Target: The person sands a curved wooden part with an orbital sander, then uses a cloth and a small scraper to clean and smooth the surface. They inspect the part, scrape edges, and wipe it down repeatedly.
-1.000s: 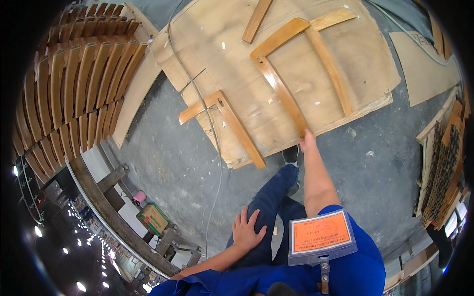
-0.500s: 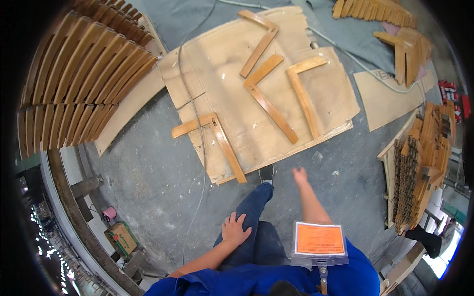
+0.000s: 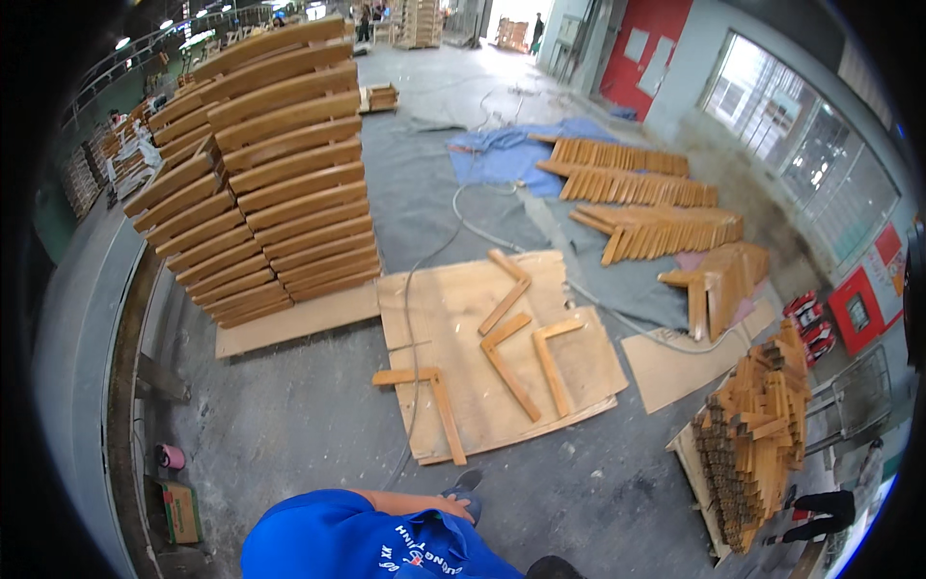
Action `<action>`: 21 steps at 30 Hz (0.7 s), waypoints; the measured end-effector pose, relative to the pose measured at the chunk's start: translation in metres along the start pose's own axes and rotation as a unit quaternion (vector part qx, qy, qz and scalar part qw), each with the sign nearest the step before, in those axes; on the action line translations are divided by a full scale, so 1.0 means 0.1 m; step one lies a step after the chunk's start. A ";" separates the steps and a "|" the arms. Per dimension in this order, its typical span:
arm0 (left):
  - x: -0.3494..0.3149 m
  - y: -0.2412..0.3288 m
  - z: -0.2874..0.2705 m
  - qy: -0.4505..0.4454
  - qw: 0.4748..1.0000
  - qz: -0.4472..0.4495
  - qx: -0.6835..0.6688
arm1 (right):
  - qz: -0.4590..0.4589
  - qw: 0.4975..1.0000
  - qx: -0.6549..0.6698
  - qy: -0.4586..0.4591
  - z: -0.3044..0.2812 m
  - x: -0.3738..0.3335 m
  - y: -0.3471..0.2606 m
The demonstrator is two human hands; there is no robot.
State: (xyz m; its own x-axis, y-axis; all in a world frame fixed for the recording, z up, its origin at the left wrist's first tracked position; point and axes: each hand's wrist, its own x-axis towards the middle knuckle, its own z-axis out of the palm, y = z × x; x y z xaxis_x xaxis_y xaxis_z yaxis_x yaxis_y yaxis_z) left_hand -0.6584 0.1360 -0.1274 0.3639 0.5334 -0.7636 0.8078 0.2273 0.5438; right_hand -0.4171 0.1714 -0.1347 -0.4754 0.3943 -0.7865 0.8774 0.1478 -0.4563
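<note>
My left hand (image 3: 457,505) rests on my bent knee at the lower edge, with the blue sleeve and forearm leading to it. Its fingers lie over the dark trouser leg and hold nothing that I can see. My right hand is out of view. Ahead of my foot a flat cardboard sheet (image 3: 482,425) lies on the floor. Several L-shaped wooden pieces lie apart on it: one at the near left (image 3: 444,415), one at the far side (image 3: 506,304), one in the middle (image 3: 511,372) and one at the right (image 3: 550,372). A thin cable crosses the near-left piece.
A tall stack of curved wooden slats (image 3: 299,183) stands at the left. Rows of wooden pieces (image 3: 666,232) lie on dark cloth at the far right. A heap of wooden parts (image 3: 752,434) sits on a pallet at the right, with a person (image 3: 825,507) beyond. A hose (image 3: 598,304) curves across the floor.
My view has lifted towards the far room, so the cardboard and wooden pieces sit lower in the picture. My right hand has left the view. My left hand stays on my leg.
</note>
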 end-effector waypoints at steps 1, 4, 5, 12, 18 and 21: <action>-0.08 0.01 -0.04 0.007 1.000 0.014 -0.002 | 0.005 1.000 0.023 0.017 -0.08 -0.01 -0.12; -0.34 -0.04 -0.11 0.025 0.998 0.051 -0.015 | 0.004 0.996 0.065 0.053 -0.26 -0.09 -0.45; -0.43 -0.07 -0.13 0.032 0.998 0.058 -0.018 | 0.001 0.995 0.073 0.064 -0.29 -0.13 -0.54; -1.03 -0.54 -0.21 0.083 0.992 0.090 -0.041 | -0.005 0.992 0.093 0.084 -0.10 -0.19 -1.06; -1.40 -1.18 -0.10 0.088 0.987 0.098 -0.087 | 0.018 0.995 0.074 0.067 0.23 -0.26 -1.32; -1.41 -1.50 -0.02 0.083 0.981 0.121 -0.124 | 0.021 0.995 0.071 0.064 0.35 -0.25 -1.45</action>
State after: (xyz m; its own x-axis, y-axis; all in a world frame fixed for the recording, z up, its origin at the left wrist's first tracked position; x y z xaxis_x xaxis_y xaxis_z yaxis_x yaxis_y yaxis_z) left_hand -0.8320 0.0285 -0.1009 0.4348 0.7164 -0.5457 0.5617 0.2579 0.7861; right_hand -0.5347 0.1084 -0.0639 -0.4183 0.5113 -0.7508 0.8743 0.0027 -0.4853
